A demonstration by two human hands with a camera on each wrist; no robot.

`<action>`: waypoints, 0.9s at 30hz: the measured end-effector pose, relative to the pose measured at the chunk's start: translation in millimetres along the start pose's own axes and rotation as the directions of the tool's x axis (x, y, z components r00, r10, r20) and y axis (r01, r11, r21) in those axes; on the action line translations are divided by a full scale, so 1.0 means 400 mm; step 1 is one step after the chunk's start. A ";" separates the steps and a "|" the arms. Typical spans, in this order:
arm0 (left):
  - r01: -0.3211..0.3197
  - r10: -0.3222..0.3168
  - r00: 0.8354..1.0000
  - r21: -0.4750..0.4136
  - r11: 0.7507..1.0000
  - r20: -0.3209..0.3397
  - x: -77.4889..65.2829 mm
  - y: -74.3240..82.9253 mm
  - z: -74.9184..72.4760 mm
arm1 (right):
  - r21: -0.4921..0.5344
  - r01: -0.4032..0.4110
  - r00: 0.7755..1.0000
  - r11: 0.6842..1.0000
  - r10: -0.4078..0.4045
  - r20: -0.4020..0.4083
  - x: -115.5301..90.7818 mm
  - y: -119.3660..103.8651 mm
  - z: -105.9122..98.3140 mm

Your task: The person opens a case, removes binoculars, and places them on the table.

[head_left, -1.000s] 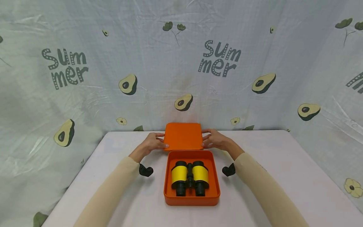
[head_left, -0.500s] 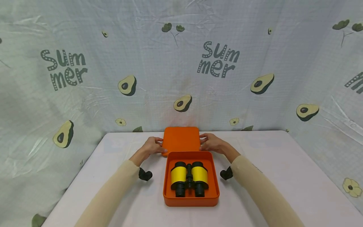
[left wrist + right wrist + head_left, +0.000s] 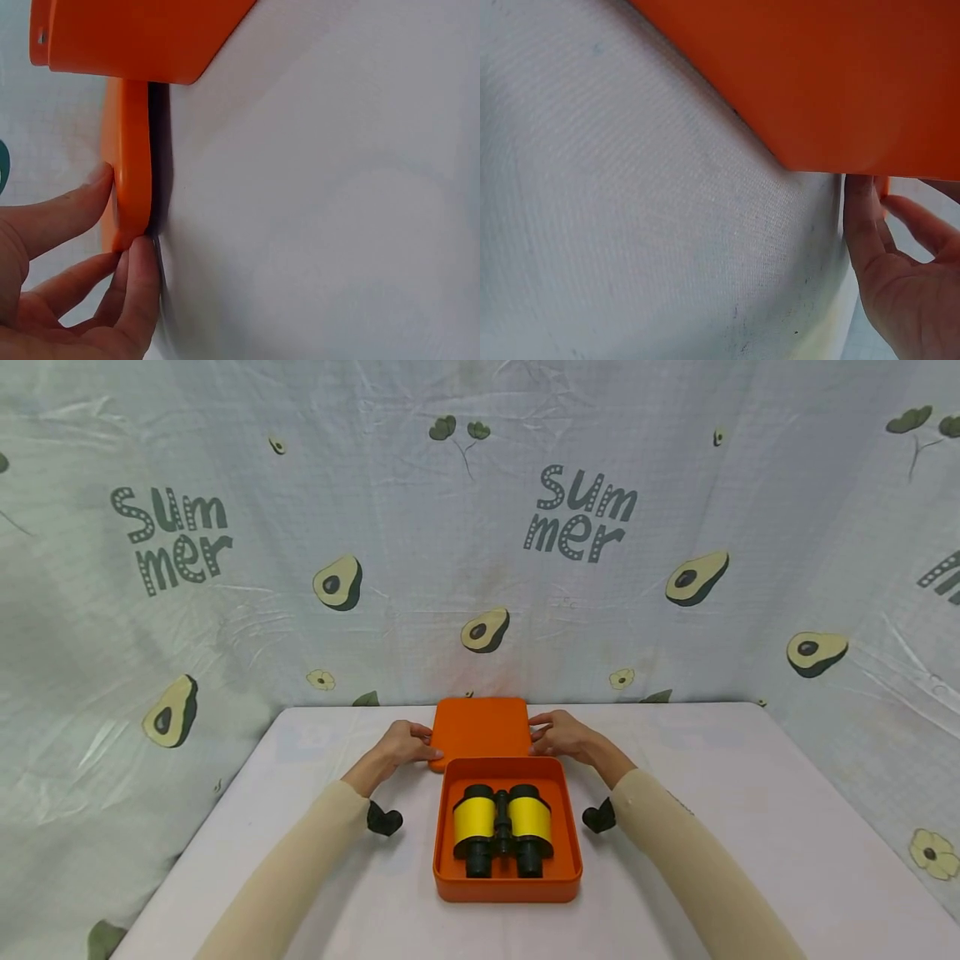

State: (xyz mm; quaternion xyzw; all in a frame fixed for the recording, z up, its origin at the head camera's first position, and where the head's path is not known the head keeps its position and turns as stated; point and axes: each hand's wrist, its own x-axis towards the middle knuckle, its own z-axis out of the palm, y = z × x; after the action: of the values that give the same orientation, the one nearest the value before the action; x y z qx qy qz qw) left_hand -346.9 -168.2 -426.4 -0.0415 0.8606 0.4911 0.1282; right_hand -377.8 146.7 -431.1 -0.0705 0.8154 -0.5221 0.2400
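Observation:
Behind an open orange box (image 3: pixel 507 892) lies its flat orange lid (image 3: pixel 482 725), close to the box's far wall. A pair of black and yellow binoculars (image 3: pixel 502 831) rests inside the box. My left hand (image 3: pixel 403 745) pinches the lid's left edge. In the left wrist view its thumb is on the upper side and its fingertips (image 3: pixel 142 259) are against the rim, with a dark shadow under the lid (image 3: pixel 135 157). On the opposite edge, my right hand (image 3: pixel 564 737) holds the lid between thumb and fingers. The right wrist view shows that hand (image 3: pixel 904 285) partly behind the box wall (image 3: pixel 840 90).
The box stands on a white table (image 3: pixel 675 827). Just past the table's far edge hangs a pale curtain (image 3: pixel 420 527) with avocado prints. A black wrist device (image 3: pixel 384 819) shows by the left forearm, and another black device (image 3: pixel 599 817) by the right.
Both hands have lowered the lid and moved it slightly left, from tilted up to lying flatter. Between half a second ago and now it hardly moves. The box and binoculars stay put.

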 end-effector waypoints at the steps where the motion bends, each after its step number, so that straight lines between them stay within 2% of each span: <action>1: 0.001 -0.001 1.000 0.005 1.000 -0.001 -0.001 0.002 0.000 | -0.001 -0.002 1.000 1.000 0.002 -0.003 0.001 0.000 0.001; 16: 0.039 -0.039 0.999 0.045 0.998 -0.006 -0.006 0.012 0.007 | -0.102 -0.048 0.998 0.994 0.044 -0.047 0.002 -0.008 0.009; 22: 0.059 -0.059 0.998 0.012 0.998 -0.010 -0.017 0.022 0.006 | -0.044 -0.020 1.000 0.999 0.020 -0.010 -0.006 -0.018 -0.001; 27: 0.101 -0.103 0.994 -0.045 0.994 -0.043 -0.024 0.029 0.002 | -0.011 0.032 0.999 0.999 -0.032 -0.028 -0.024 -0.040 -0.027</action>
State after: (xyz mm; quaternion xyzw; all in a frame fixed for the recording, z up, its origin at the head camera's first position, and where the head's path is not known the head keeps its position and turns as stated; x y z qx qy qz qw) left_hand -339.9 -162.2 -414.6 -0.0992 0.8493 0.5013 0.1328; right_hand -376.4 151.9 -410.2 -0.0772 0.8202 -0.5227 0.2196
